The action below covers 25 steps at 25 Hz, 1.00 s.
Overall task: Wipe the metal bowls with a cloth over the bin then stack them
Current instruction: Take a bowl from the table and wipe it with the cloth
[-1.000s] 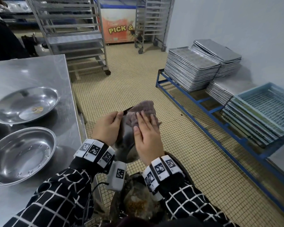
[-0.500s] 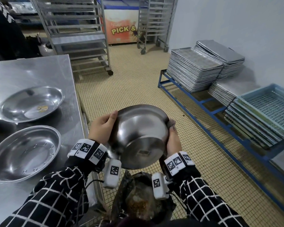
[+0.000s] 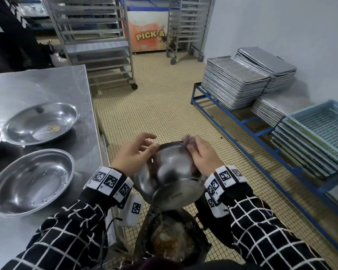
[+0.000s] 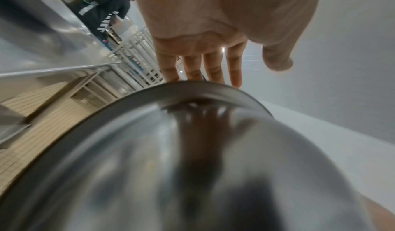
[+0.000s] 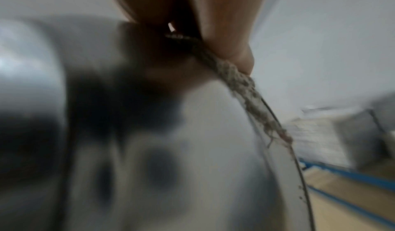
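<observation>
Nearby, steel table, tiled floor.

Beige tiled floor, pale wall, steel table, wheeled racks, blue frame bearing tray stacks.

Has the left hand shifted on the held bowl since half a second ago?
Yes. The left hand has come off the side rim and now lies further over the upturned bowl, fingers loose, further from the table edge.

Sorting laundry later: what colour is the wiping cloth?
Dull pinkish-grey; the cloth shows best in the head view.
</observation>
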### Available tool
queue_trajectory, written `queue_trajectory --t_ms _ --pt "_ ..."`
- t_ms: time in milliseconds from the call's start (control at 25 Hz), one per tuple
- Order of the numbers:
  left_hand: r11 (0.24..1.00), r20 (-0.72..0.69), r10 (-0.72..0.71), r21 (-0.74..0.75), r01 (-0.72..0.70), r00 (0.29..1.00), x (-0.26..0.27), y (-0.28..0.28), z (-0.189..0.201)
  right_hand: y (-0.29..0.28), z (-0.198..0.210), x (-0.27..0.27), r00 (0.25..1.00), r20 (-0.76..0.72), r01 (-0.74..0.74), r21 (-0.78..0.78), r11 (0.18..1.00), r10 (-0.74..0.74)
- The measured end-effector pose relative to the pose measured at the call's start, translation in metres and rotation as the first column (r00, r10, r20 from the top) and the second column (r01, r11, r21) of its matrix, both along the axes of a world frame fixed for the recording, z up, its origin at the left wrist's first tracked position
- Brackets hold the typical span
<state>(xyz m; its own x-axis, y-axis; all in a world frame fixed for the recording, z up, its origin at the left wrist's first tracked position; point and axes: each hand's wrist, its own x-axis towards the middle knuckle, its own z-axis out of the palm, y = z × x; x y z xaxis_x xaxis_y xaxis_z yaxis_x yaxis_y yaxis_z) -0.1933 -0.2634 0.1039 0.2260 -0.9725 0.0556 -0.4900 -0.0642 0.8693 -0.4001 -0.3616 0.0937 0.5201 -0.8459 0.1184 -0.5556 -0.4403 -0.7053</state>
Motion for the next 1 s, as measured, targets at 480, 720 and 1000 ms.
queue_trajectory --t_ms 480,720,1000 --pt "0.971 0.185 0.240 -0.020 -0.240 0.953 -0.009 -0.003 -0.007 0.054 -0.006 0.042 0.967 0.177 0.213 -0.162 0.963 -0.184" --pt "0.959 0.181 0.278 -0.116 -0.260 0.944 -0.012 -0.006 0.012 0.066 -0.010 0.067 0.984 -0.031 0.152 -0.346 0.926 -0.174" --pt "0.958 0.251 0.281 -0.135 -0.254 0.927 -0.002 -0.002 0.009 0.034 -0.009 0.040 0.949 0.104 0.263 0.260 0.929 -0.298"
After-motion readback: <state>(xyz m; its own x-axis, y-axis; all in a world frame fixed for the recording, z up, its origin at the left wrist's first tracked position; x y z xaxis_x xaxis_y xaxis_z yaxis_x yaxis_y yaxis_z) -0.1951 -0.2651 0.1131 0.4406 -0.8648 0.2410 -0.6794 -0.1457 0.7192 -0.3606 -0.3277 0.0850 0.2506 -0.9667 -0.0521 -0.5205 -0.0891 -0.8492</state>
